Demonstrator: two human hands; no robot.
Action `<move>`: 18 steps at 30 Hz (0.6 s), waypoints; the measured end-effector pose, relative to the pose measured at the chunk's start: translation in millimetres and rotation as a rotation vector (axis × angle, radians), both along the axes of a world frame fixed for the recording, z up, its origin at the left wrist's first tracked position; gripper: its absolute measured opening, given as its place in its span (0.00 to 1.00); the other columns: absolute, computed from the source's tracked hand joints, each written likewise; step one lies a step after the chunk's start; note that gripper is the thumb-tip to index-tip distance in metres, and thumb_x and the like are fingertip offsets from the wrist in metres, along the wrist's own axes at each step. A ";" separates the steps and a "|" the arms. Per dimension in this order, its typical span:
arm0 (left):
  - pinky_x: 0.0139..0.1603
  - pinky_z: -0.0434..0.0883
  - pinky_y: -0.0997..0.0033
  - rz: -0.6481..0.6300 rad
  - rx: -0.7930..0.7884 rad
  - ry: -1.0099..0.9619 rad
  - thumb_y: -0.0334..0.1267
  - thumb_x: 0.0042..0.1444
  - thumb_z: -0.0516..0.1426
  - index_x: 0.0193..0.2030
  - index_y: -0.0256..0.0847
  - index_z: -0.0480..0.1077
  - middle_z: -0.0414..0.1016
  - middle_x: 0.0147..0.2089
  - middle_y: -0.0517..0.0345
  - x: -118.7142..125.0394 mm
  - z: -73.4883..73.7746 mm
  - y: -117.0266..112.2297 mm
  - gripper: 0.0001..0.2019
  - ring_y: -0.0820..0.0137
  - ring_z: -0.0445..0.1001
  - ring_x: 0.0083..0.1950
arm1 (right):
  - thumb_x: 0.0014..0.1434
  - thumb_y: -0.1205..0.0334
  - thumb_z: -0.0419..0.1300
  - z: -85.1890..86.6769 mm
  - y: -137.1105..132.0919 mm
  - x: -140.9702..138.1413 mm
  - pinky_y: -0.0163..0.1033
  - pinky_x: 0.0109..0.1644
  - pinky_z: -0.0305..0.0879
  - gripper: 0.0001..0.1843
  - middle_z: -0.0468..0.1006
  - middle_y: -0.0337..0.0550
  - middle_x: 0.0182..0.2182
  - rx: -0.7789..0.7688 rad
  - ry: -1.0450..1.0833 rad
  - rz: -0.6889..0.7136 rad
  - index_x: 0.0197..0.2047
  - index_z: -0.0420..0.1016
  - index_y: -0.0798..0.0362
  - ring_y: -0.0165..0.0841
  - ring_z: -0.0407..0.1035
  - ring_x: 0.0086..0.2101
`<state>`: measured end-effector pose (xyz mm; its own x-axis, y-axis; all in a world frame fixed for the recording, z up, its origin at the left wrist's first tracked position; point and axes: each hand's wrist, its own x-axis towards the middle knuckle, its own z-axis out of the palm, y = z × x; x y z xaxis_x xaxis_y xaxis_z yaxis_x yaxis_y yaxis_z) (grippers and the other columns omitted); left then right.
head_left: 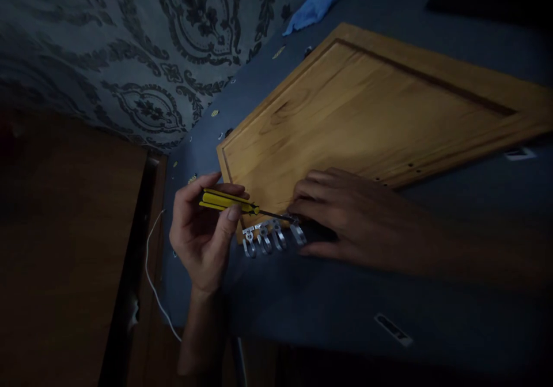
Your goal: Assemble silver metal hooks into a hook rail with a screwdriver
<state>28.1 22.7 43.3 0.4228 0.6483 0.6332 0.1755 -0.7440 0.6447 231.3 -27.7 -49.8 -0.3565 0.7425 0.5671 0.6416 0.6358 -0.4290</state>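
Note:
My left hand [203, 231] is closed round the yellow-and-black handle of a small screwdriver [227, 201], whose thin shaft points right. Its tip meets a silver metal hook [298, 232] at the near edge of a wooden cabinet door [367, 110]. My right hand [363, 217] lies palm down over that edge, its fingertips pressed against the hook by the screwdriver tip. Three more silver hooks [263, 238] sit in a row along the same edge, to the left of the held one. The door lies flat on a dark blue surface [328, 306].
A blue cloth [319, 1] lies at the far end of the surface. Small screws and fittings [215, 112] are scattered along its left edge. A patterned grey fabric [151, 59] hangs at the upper left. A white cable [151, 272] trails down beside a wooden panel [64, 260].

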 end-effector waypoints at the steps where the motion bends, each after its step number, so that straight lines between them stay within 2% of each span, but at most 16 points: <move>1: 0.46 0.81 0.69 0.019 0.038 -0.002 0.35 0.60 0.68 0.56 0.45 0.75 0.80 0.41 0.60 0.7 -0.8 -0.3 0.17 0.72 0.81 0.41 | 0.58 0.50 0.71 0.1 -0.2 -0.2 0.46 0.44 0.63 0.19 0.77 0.47 0.42 0.001 0.003 -0.001 0.46 0.79 0.53 0.42 0.69 0.43; 4: 0.45 0.79 0.70 0.067 0.100 0.006 0.35 0.57 0.70 0.54 0.45 0.77 0.78 0.40 0.62 1.9 -1.0 -1.5 0.19 0.73 0.79 0.38 | 0.58 0.49 0.71 -0.2 -0.6 -0.4 0.46 0.44 0.63 0.20 0.77 0.46 0.42 -0.013 0.004 -0.003 0.46 0.79 0.53 0.42 0.69 0.43; 11: 0.47 0.81 0.68 0.000 -0.005 0.050 0.34 0.62 0.66 0.58 0.46 0.74 0.82 0.40 0.60 -1.8 7.1 -3.4 0.18 0.70 0.83 0.42 | 0.63 0.48 0.67 -1.0 0.5 1.6 0.46 0.43 0.62 0.18 0.76 0.46 0.41 0.001 -0.003 0.010 0.47 0.79 0.54 0.41 0.67 0.41; 18: 0.47 0.79 0.71 0.036 -0.019 -0.036 0.32 0.63 0.66 0.56 0.45 0.75 0.81 0.40 0.60 -1.3 11.5 -7.5 0.15 0.72 0.81 0.41 | 0.58 0.51 0.72 1.8 1.0 1.4 0.46 0.42 0.61 0.18 0.76 0.45 0.39 -0.046 0.005 0.026 0.44 0.78 0.54 0.41 0.67 0.40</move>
<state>26.8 15.1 54.8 0.3761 0.6748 0.6350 0.1782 -0.7252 0.6651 232.8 -26.6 -48.1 -0.3729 0.7583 0.5347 0.6228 0.6318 -0.4615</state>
